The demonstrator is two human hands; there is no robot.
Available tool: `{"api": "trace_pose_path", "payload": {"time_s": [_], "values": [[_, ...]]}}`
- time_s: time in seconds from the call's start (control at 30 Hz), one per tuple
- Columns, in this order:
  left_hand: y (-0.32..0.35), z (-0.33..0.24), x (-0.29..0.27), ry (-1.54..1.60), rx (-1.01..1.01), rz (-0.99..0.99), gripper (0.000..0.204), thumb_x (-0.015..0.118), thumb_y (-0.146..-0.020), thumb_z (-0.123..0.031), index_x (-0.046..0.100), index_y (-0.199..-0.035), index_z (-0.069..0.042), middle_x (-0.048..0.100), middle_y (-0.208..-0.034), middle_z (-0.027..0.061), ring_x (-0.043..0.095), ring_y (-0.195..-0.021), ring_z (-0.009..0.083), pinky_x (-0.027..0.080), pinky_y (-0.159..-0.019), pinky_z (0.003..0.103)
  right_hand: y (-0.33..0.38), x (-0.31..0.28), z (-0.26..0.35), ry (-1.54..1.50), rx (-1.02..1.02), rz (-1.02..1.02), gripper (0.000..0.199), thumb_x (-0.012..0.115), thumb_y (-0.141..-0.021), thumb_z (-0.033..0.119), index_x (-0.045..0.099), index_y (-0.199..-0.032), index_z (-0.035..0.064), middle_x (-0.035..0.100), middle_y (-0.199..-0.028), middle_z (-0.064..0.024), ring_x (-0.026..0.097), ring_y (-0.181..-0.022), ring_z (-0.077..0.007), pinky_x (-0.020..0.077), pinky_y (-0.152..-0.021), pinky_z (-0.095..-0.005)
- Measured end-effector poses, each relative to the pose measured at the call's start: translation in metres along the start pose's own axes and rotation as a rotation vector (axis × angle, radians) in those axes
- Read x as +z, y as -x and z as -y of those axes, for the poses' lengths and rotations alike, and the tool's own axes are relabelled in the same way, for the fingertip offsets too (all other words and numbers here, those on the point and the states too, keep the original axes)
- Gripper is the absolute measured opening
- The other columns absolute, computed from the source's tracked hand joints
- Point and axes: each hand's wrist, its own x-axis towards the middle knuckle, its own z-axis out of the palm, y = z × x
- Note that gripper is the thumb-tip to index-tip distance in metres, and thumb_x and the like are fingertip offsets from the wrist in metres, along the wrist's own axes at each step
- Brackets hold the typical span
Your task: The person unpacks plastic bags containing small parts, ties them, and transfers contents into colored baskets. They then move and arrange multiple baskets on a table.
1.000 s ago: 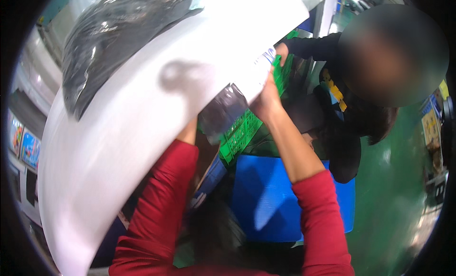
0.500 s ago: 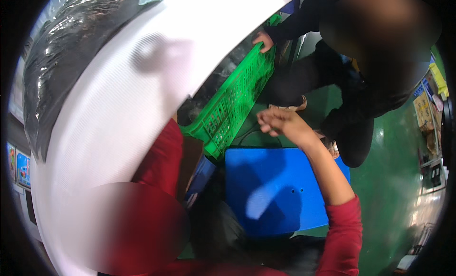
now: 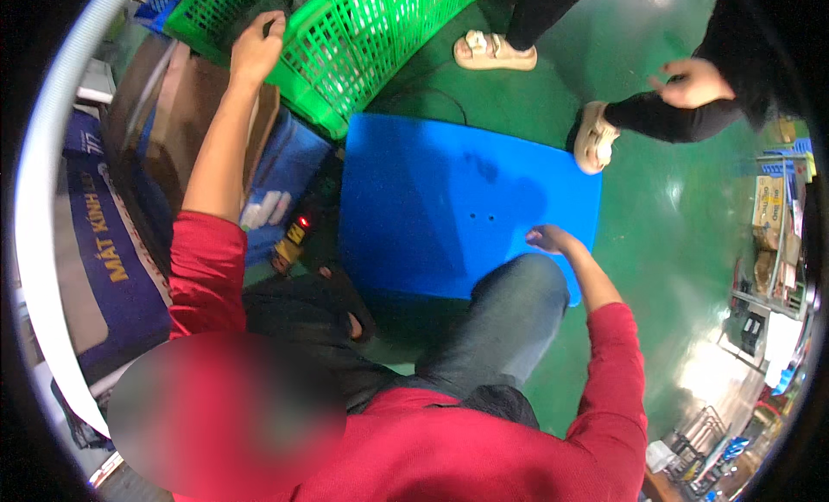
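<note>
My left hand (image 3: 257, 53) is at the near corner of a green plastic crate (image 3: 345, 53), its fingers pinched together over the crate's edge. A small dark bit shows between them, but I cannot make out what it is. Dark, shiny stuff (image 3: 250, 14) lies inside the crate. My right hand (image 3: 551, 239) hovers beside my knee, over the right part of a flat blue panel (image 3: 414, 191) with two small holes. Its fingers are loosely apart and hold nothing that shows.
Another person's hand (image 3: 695, 83) hangs at the right, above a beige sandal (image 3: 596, 139). A brown cardboard box (image 3: 186, 105) and a yellow-black device with a red light (image 3: 292, 241) are at my left. A shelf rack (image 3: 781, 234) stands far right.
The view has swung down, and the white sheet has moved to the left rim. My left hand now shows at the crate; my right hand is lower, near my knee. The other person's hand has left the crate.
</note>
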Motion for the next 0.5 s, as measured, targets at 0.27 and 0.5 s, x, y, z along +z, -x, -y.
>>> {"api": "trace_pose_path", "payload": {"time_s": [0.27,0.5], "values": [[0.033,-0.014,0.004,-0.506,0.117,0.095,0.069,0.051,-0.079,-0.047,0.029,-0.134,-0.011,0.038,-0.133,0.0141,0.033,-0.124,0.0320,0.023,-0.099,0.055,-0.086,0.089,0.015,0.117,0.017,-0.228,0.065,0.063,-0.076,0.028,0.033,-0.132,0.0170,0.042,-0.122,-0.0169,0.046,-0.111,-0.0354,0.0436,-0.089,-0.0450],[0.036,-0.059,-0.004,-0.411,0.030,0.305,0.083,0.065,-0.070,-0.034,0.023,-0.134,-0.001,0.034,-0.131,0.0206,0.030,-0.122,0.0371,0.026,-0.099,0.051,-0.101,0.121,0.029,0.144,0.100,-0.361,0.068,0.063,-0.072,0.021,0.031,-0.130,0.0080,0.039,-0.121,-0.0157,0.043,-0.111,-0.0355,0.0444,-0.085,-0.0477]]}}
